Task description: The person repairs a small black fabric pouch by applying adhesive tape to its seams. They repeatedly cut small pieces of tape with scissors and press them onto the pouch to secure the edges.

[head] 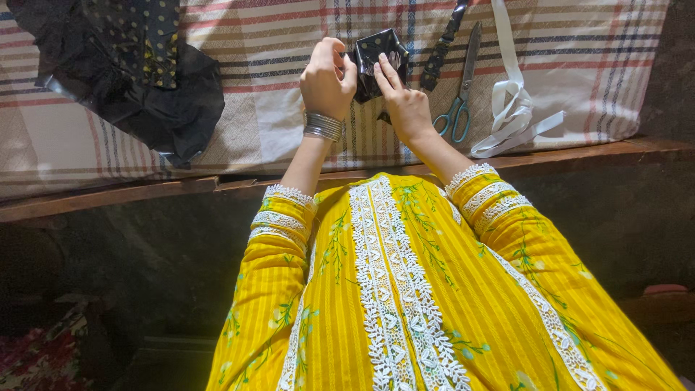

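Both hands are working on one small piece of glossy black material (378, 61), folded into a boxy, partly closed shape, held just above the striped cloth (275, 123) covering the table. It is sitting mid-scene, toward the far side.

Left hand (327, 80): grip closed, fingers curled into a loose fist, pinching the left edge of the black piece. Silver bangles (323, 127) are riding at the wrist.

Right hand (404, 101): grip partly open, fingers extended and pressing flat against the right face and lower edge of the piece, bracing rather than clasping.

Progress, as a judgement: the piece is already looking folded and creased on several sides, with its top flaps turned in, so shaping seems well underway. It is not looking finished, since both hands are needed to keep the form and nothing visible is fastening it.

Just right of the hands: teal-handled scissors (460, 94) are lying blades pointing far, untouched. Beside them a dark narrow strip (440, 51) is lying on the cloth. Further right a white ribbon (514, 108) is lying loose and looped, not applied to anything.

Far left: a heap of black sheet (152, 101) with black yellow-dotted fabric (141, 36) on top, well apart from the hands, unused.

Yellow sleeves with white lace trim (286, 217) are filling the near view.
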